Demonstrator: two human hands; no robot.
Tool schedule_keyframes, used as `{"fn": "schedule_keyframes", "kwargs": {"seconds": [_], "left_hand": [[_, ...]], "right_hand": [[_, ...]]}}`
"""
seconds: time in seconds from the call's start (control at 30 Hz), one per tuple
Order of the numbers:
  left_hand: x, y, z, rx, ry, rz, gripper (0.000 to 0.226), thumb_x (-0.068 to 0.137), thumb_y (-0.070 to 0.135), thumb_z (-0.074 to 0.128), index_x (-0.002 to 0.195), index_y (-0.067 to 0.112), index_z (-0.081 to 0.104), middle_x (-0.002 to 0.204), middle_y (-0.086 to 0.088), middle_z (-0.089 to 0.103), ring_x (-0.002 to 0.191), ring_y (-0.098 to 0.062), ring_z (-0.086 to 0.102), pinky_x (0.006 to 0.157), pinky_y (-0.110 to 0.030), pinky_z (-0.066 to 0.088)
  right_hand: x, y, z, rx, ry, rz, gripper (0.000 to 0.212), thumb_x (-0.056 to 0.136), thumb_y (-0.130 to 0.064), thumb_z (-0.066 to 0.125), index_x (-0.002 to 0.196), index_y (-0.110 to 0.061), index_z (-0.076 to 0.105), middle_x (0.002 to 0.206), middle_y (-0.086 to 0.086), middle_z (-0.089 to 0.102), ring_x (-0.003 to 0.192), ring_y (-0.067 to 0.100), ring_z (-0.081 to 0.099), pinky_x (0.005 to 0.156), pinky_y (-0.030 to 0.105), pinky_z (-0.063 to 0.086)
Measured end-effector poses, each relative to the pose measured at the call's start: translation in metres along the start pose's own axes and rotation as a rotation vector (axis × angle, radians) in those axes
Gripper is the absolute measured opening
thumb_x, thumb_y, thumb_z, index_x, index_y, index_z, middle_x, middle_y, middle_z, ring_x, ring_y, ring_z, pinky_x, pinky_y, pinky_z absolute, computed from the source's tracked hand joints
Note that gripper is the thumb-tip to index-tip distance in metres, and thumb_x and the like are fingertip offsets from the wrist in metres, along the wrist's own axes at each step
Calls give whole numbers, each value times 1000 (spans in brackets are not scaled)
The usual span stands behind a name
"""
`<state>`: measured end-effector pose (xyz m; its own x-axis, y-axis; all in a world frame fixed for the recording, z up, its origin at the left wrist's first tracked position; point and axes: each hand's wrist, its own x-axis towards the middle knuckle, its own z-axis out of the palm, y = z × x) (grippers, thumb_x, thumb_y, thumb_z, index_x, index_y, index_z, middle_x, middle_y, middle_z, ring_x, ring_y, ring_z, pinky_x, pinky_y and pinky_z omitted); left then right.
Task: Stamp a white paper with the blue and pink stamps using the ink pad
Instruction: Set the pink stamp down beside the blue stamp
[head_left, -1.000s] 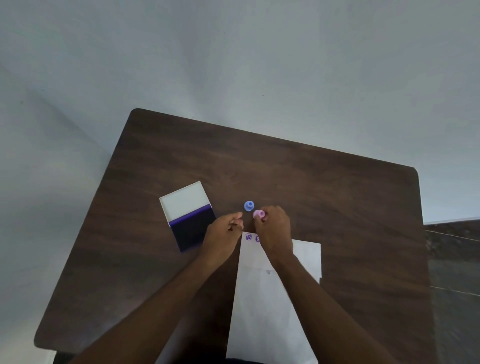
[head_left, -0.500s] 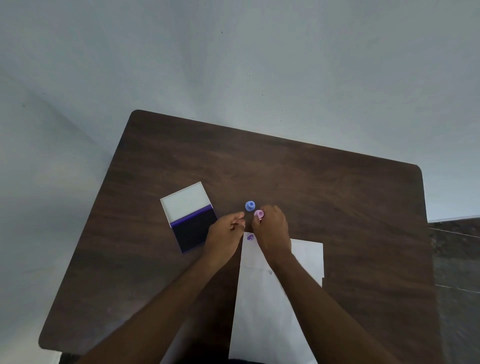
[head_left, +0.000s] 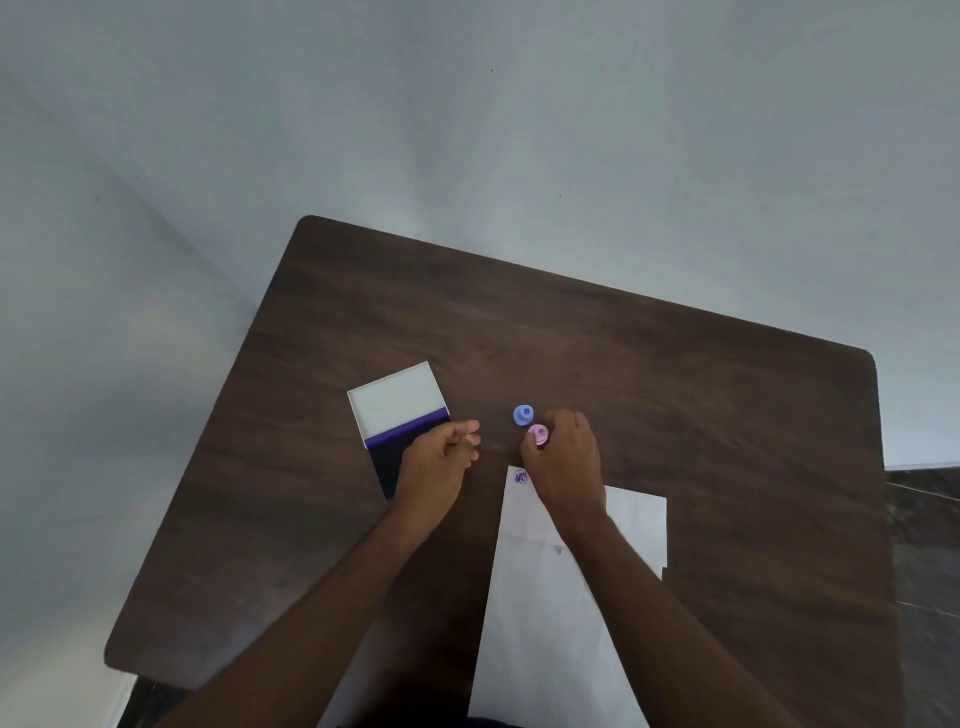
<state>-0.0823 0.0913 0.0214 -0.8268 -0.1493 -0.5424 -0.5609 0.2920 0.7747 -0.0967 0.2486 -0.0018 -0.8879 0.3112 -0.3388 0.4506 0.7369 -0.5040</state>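
- I can read no brand and no label on anything; the only mark is a small purple print (head_left: 520, 476) at the far left corner of the white paper (head_left: 550, 613), too small to read.
- My right hand (head_left: 566, 462) is at the far edge of the paper, and its fingers are closed around the pink stamp (head_left: 537, 432).
- The blue stamp (head_left: 523, 414) stands alone on the table, just beside the pink one, on its far left.
- My left hand (head_left: 441, 460) is curled loosely with nothing in it, near the right edge of the ink pad (head_left: 387, 457).
- The ink pad lies open, its white lid (head_left: 397, 402) on the far side.
- The table (head_left: 675, 374) is dark brown wood with rounded corners, and pale grey-blue walls (head_left: 467, 130) are behind it.
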Motion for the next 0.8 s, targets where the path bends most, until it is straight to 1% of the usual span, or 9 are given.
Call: {"fn": "schedule_keyframes", "kwargs": {"seconds": [0.17,0.27,0.33,0.47,0.53,0.57,0.6,0.7,0.8], "left_hand": [[-2,-7,-24,-98,74,-19,24,96,17,51,114,17,67,104,2,70,86,-9,66,84,-26,55],[-2,-15,-40,-166,127,0,24,96,13,50,112,17,67,100,1,70,81,-7,64,74,-17,53],[1,-20,-52,-217,170,-20,24,96,13,51,114,17,66,100,1,70,82,-8,63,76,-20,52],[6,-24,-61,-256,232,-66,30,93,16,57,122,18,61,110,1,68,99,-10,63,88,-31,54],[8,-20,-60,-250,253,-77,37,92,13,57,129,18,56,120,4,64,104,-7,61,84,-24,52],[3,-29,-83,-290,341,-117,41,92,11,57,132,18,52,123,5,62,107,-7,59,82,-20,50],[-1,-38,-102,-327,407,-151,46,91,9,56,135,18,49,127,5,59,110,-7,57,83,-19,47],[6,-38,-99,-362,351,-159,56,90,4,56,142,17,41,140,2,51,121,-9,51,93,-23,44],[11,-29,-94,-417,281,-181,60,90,1,55,145,13,35,144,-3,47,126,-13,49,89,-20,44]], "right_hand": [[-5,-10,-3,-72,95,-120,16,87,-25,60,97,-12,59,98,3,61,80,9,47,62,3,26],[-13,-27,-5,34,147,-202,12,85,-15,63,95,-8,62,96,7,62,81,10,49,69,12,41],[-17,-41,-4,92,67,-234,17,85,-10,60,102,-7,64,101,8,63,87,10,53,77,22,47],[-9,-60,0,76,-125,-247,29,88,-9,56,116,-7,63,114,9,63,101,19,59,82,20,40],[-3,-65,1,53,-189,-250,25,88,-13,56,112,-10,62,113,7,64,100,18,58,83,25,44],[-8,-86,21,45,-278,-326,24,88,-16,56,111,-13,62,112,5,65,101,17,58,84,28,47],[-13,-106,37,35,-348,-369,25,87,-18,57,112,-16,62,113,2,65,103,16,58,84,27,49],[-10,-114,33,88,-376,-339,29,88,-15,59,117,-17,59,117,-2,64,106,12,57,67,7,37],[-3,-111,35,143,-383,-277,32,89,-12,58,121,-15,57,124,2,63,111,15,58,62,5,34]]}}
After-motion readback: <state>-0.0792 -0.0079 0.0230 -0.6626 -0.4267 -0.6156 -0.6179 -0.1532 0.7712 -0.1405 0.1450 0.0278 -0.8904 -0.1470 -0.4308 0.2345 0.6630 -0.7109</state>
